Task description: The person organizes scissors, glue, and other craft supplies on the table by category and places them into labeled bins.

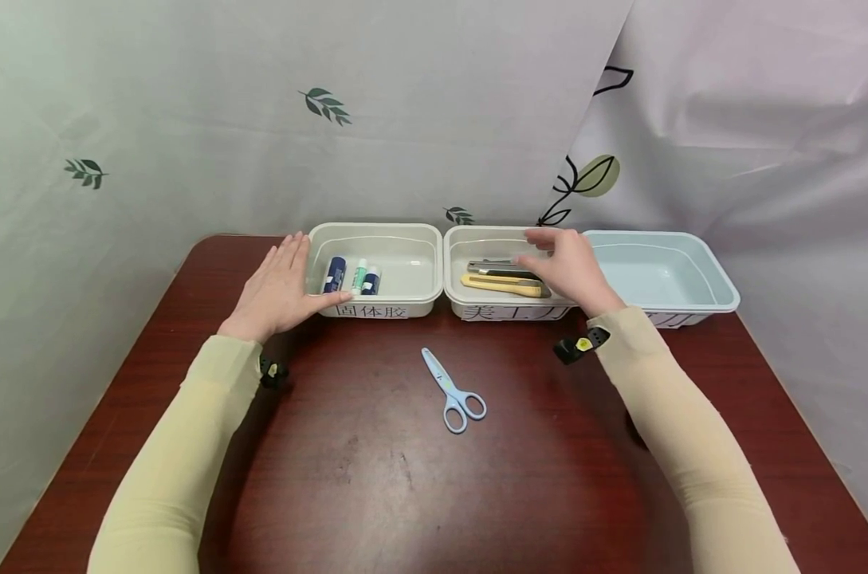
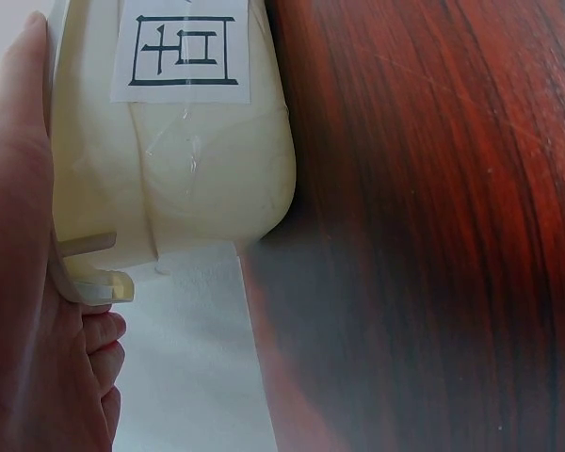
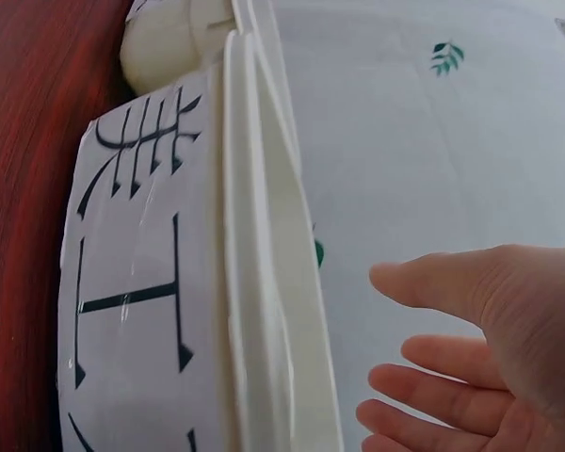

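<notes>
My left hand (image 1: 276,287) touches the left end of a cream plastic bin (image 1: 412,267), its fingers straight and the thumb along the front rim. Two dark-blue glue sticks (image 1: 335,274) and a green-and-white glue stick (image 1: 359,276) lie inside. Over the right part of the middle cream bin (image 1: 491,239), my right hand (image 1: 573,267) hovers with parted, loosely bent fingers; nothing is held. Below its fingertips lie a yellow utility knife (image 1: 501,285) and grey utility knives (image 1: 492,267), partly overlapping. The right wrist view shows that hand's thumb and fingers (image 3: 443,395) spread beside the bin's rim.
A light-blue bin (image 1: 663,275) stands right of the middle one, partly behind my right forearm. Blue scissors (image 1: 448,386) lie on the dark red table (image 1: 347,478) in front of the bins. A pale patterned curtain (image 1: 225,159) hangs behind. Paper labels mark the bin fronts.
</notes>
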Available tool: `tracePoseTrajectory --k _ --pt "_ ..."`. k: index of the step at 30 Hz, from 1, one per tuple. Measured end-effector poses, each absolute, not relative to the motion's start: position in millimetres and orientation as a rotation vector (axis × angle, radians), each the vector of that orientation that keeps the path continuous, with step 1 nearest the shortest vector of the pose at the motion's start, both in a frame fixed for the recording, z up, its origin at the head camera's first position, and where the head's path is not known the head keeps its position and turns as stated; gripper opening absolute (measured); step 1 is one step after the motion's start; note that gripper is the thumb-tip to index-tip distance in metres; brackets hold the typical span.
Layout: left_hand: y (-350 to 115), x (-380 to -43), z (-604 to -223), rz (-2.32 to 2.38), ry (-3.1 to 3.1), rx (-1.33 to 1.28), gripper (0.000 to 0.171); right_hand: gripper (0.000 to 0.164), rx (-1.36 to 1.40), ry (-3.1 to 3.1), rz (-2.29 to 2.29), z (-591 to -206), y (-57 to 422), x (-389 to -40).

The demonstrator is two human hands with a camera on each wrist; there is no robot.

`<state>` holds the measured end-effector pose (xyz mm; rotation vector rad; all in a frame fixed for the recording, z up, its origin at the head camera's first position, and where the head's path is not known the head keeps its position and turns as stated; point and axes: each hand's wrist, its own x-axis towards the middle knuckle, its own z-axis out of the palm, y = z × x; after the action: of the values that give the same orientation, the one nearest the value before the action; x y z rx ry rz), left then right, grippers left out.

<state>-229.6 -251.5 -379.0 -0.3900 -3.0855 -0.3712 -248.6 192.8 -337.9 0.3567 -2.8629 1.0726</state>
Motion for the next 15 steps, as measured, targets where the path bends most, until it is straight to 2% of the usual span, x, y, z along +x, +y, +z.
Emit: tracePoseTrajectory --k 15 --pt "-251.5 -230.3 -378.7 -0.379 -3.078 -0.393 0.126 0.053 0.472 -2.754 1.050 -327.3 190.9 -225.6"
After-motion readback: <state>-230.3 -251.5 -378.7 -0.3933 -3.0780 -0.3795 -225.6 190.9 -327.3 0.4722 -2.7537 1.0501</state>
